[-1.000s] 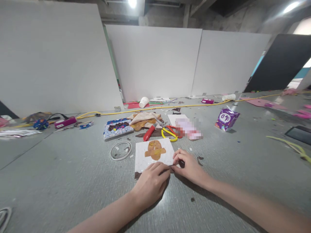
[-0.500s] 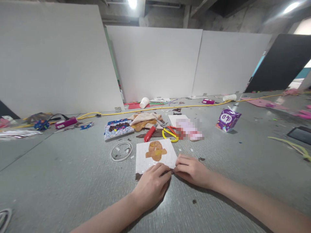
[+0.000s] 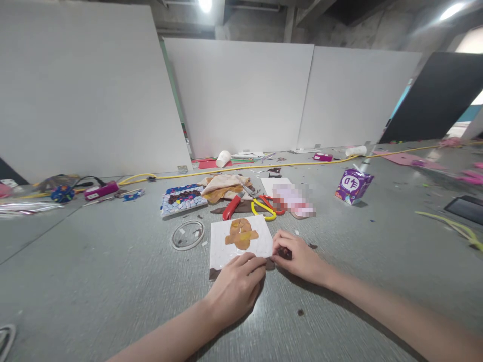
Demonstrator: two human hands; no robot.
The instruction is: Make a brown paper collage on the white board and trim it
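Observation:
A white square tile (image 3: 226, 245) with an orange-brown patch in its middle lies on the grey floor in front of me. My left hand (image 3: 236, 286) rests at the tile's near edge, fingers curled down onto it. My right hand (image 3: 298, 254) sits at the tile's near right corner, fingers pinched on a small dark brown piece (image 3: 285, 253). A dark brown strip (image 3: 214, 273) shows under the tile's near left corner.
Beyond the tile lie red and yellow scissors (image 3: 264, 206), a red utility knife (image 3: 231, 207), crumpled cloth (image 3: 222, 186), a blue mosaic tile (image 3: 183, 198) and a tape ring (image 3: 187, 235). A purple carton (image 3: 352, 185) stands at the right. A yellow cable (image 3: 264, 166) runs along white boards.
My right hand has drawn back slightly from the left hand and turned, so the dark brown piece now shows between its fingers. The left hand has barely moved.

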